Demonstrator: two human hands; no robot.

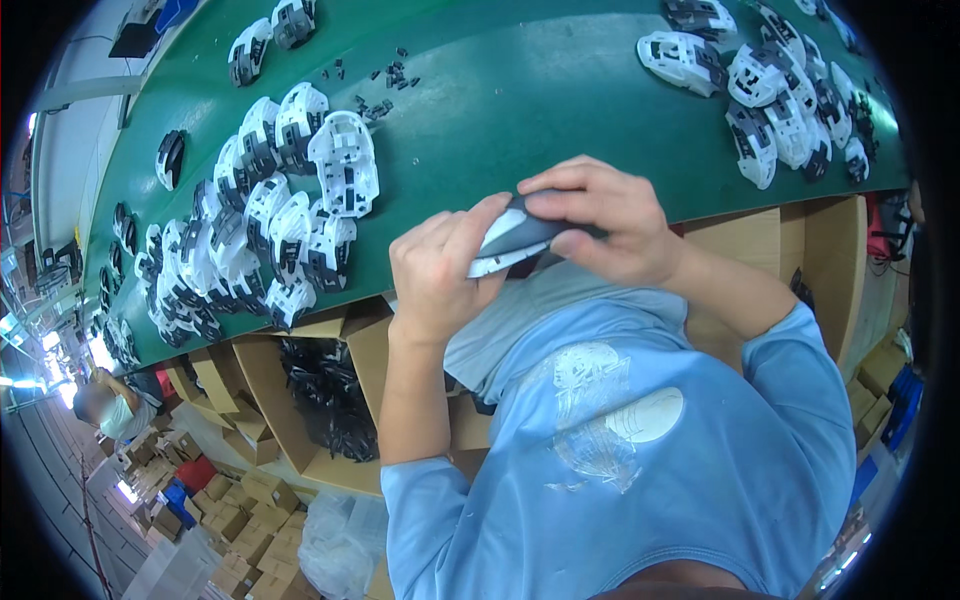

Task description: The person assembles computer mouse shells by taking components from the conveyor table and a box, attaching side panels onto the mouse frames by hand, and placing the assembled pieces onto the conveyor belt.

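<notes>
Between my two hands, above the near edge of the green table, is a curved white and dark grey plastic shell (519, 232), shaped like a computer mouse cover. My left hand (440, 265) grips its white end, fingers wrapped round it. The fingertips and thumb of my right hand (615, 215) close on the dark end. The shell's underside is hidden from me. Closest on the table to my left hand is an upturned white plastic shell (345, 165), showing its hollow inside.
Many similar shells crowd the left of the green table (500, 110), with another pile (790, 100) at the far right. Small black parts (395, 75) lie scattered at the back. Below the edge stands a cardboard box (270, 395) holding black pieces (325, 395). Another person (120, 405) sits far left.
</notes>
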